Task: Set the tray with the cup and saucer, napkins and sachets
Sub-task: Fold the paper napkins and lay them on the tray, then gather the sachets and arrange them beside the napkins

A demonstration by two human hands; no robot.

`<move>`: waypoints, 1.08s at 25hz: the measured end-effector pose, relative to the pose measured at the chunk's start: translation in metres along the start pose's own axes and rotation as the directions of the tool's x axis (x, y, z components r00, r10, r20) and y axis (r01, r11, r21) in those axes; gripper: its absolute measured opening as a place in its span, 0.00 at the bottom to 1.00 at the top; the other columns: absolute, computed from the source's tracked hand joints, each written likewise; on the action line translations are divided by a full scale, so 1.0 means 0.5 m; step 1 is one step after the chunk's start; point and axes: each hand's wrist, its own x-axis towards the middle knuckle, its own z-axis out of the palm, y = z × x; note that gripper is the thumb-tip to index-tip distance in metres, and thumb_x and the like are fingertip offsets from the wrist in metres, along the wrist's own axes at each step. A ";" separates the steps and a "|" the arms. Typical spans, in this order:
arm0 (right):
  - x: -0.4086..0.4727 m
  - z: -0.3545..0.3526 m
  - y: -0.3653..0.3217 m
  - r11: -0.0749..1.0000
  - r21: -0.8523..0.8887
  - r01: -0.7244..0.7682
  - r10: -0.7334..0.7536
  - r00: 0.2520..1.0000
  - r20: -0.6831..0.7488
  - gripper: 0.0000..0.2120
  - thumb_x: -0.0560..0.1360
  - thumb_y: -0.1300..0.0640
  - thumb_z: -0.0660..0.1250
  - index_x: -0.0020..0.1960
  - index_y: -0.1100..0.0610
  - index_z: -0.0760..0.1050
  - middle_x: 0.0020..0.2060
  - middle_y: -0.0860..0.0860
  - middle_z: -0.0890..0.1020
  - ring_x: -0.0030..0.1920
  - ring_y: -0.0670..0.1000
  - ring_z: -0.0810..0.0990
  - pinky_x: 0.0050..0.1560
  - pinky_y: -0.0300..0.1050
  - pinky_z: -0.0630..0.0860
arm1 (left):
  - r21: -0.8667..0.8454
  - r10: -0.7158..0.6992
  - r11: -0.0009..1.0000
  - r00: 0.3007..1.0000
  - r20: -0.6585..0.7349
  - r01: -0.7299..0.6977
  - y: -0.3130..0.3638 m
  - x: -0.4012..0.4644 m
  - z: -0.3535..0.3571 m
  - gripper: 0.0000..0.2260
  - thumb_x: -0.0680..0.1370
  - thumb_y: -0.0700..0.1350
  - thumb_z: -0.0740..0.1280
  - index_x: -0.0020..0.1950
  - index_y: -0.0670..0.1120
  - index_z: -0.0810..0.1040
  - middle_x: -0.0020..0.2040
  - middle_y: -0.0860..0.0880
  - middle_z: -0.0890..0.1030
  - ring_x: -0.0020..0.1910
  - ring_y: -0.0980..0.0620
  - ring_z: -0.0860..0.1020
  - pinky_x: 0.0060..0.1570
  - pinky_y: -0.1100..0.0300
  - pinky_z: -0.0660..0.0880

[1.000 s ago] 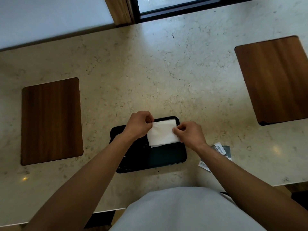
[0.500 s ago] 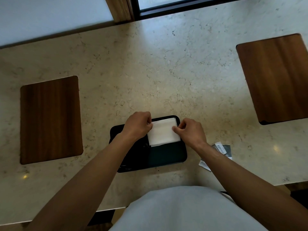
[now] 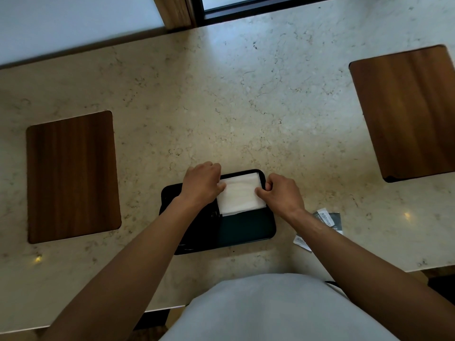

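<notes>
A small black tray (image 3: 246, 230) lies on the marble counter right in front of me. A folded white napkin (image 3: 240, 194) lies flat in the tray's far right corner. My left hand (image 3: 203, 183) pinches the napkin's left edge with curled fingers. My right hand (image 3: 283, 194) pinches its right edge, thumb and fingers curled. Several sachets (image 3: 328, 221), dark and white, lie on the counter just right of the tray, partly hidden by my right forearm. No cup or saucer is in view.
A brown wooden placemat (image 3: 71, 178) lies at the left of the counter (image 3: 234, 107) and another placemat (image 3: 408, 109) at the right. A wall and a window frame run along the far edge. My torso covers the near edge.
Both hands have slid the napkin a little farther into the tray's far right corner and flattened it; the grip on both edges is the same.
</notes>
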 end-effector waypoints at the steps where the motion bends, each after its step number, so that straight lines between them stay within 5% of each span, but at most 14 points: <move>1: 0.001 0.001 0.001 1.000 -0.002 0.000 0.000 1.000 0.002 0.17 0.74 0.51 0.72 0.34 0.50 0.66 0.30 0.46 0.75 0.29 0.46 0.71 0.29 0.43 0.64 | 0.001 -0.004 1.000 1.000 0.004 0.004 0.001 0.000 -0.001 0.07 0.76 0.50 0.68 0.44 0.48 0.73 0.44 0.48 0.78 0.43 0.47 0.76 0.48 0.51 0.73; 16: -0.089 -0.048 0.131 0.968 0.250 0.006 0.024 0.993 -0.116 0.09 0.77 0.50 0.71 0.41 0.51 0.76 0.36 0.47 0.80 0.36 0.46 0.77 0.35 0.42 0.73 | -0.330 0.182 0.934 0.978 0.106 -0.138 0.161 -0.098 0.018 0.06 0.80 0.48 0.67 0.50 0.47 0.80 0.46 0.51 0.81 0.45 0.52 0.78 0.44 0.55 0.76; 20: -0.131 -0.067 0.232 0.987 0.140 -0.082 0.110 0.973 -0.203 0.05 0.76 0.52 0.71 0.45 0.52 0.77 0.43 0.50 0.82 0.39 0.48 0.79 0.38 0.45 0.75 | -0.362 0.202 0.922 0.967 0.153 -0.136 0.242 -0.127 0.062 0.07 0.80 0.46 0.67 0.49 0.44 0.81 0.47 0.47 0.83 0.45 0.49 0.79 0.43 0.56 0.75; 27: -0.153 -0.050 0.296 0.992 -0.055 -0.118 0.101 0.966 -0.239 0.23 0.74 0.46 0.74 0.63 0.55 0.72 0.59 0.55 0.71 0.46 0.55 0.80 0.45 0.47 0.78 | -0.529 0.079 0.847 0.969 0.232 0.058 0.302 -0.160 0.118 0.05 0.79 0.47 0.68 0.48 0.47 0.81 0.44 0.50 0.82 0.43 0.51 0.81 0.43 0.57 0.79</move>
